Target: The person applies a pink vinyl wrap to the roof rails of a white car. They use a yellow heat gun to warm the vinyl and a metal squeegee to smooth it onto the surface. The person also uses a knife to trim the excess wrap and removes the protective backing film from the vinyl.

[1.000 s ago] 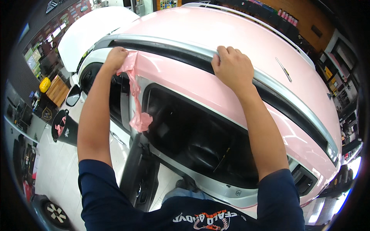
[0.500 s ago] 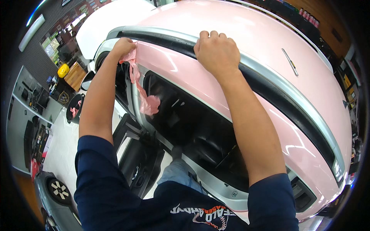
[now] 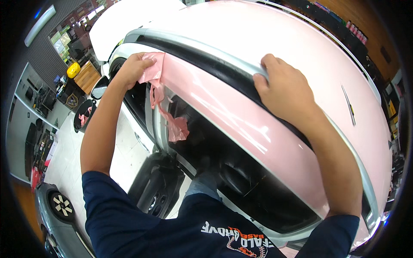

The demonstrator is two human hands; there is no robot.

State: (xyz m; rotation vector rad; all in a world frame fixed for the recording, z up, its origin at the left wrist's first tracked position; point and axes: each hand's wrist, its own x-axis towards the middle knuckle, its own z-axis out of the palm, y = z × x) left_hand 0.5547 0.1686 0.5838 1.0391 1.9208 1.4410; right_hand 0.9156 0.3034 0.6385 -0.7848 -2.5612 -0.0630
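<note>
My left hand (image 3: 137, 71) pinches a loose flap of pink vinyl film (image 3: 153, 71) at the front end of the pink strip above the car's door opening. Below that hand, a crumpled, twisted tail of the film (image 3: 177, 128) hangs over the front pillar and the opening. Behind the flap, the film (image 3: 202, 84) lies glossy along the upper frame. My right hand (image 3: 286, 86) is over the silver roof rail (image 3: 228, 56), thumb and fingers apart, holding nothing. Whether its fingertips touch the rail or roof I cannot tell.
A slim pen-like tool (image 3: 349, 105) lies on the pink roof (image 3: 318, 64). The open car door (image 3: 157, 185) stands by my legs. A black bin (image 3: 81, 112) with pink scraps is on the floor at left, near a wooden cabinet (image 3: 89, 77). A grey car (image 3: 60, 215) stands lower left.
My left hand has pulled the film flap outward from the frame, and more of it shows. My right hand has left its hold on the rail and moved right. The view has shifted slightly.
</note>
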